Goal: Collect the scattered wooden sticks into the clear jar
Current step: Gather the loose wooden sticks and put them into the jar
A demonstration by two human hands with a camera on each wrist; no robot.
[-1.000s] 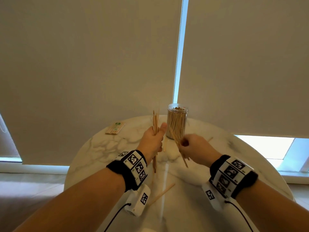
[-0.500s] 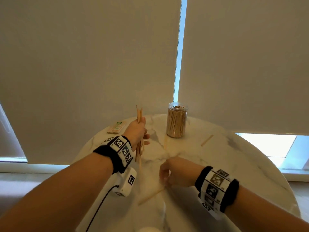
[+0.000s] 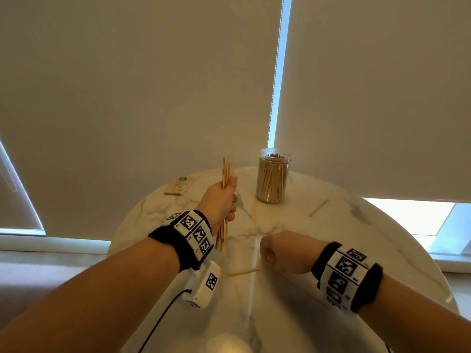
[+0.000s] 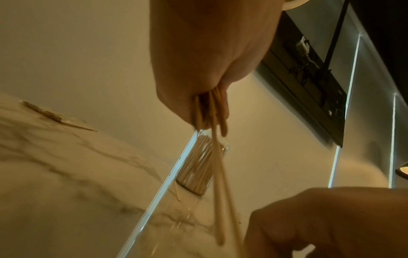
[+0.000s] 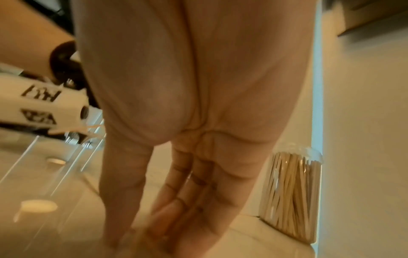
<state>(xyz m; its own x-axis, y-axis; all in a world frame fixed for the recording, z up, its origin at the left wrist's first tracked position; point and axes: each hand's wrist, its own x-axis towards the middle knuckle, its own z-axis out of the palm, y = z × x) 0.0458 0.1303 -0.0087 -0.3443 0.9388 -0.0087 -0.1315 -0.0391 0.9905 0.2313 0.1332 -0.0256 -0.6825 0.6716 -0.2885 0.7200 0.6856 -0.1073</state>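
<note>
My left hand (image 3: 227, 197) is lifted over the table and grips an upright bundle of wooden sticks (image 3: 226, 171), whose lower ends hang below the fist (image 4: 218, 192). The clear jar (image 3: 272, 179), packed with sticks, stands to the right of that hand at the back of the table and also shows in the wrist views (image 4: 198, 171) (image 5: 289, 192). My right hand (image 3: 267, 261) is down on the table nearer to me. Its thumb and fingertips (image 5: 143, 232) come together on the right end of a single stick (image 3: 244, 271) lying flat.
The round marble table (image 3: 331, 250) has two more loose sticks, one just left of the jar's base (image 3: 254, 210) and one to its right (image 3: 318, 207). A flat packet of sticks (image 3: 179, 186) lies at the back left. Roller blinds hang close behind.
My right hand left the jar, came down toward me, and now pinches the end of the lying stick. My left hand moved left with the bundle, away from the jar.
</note>
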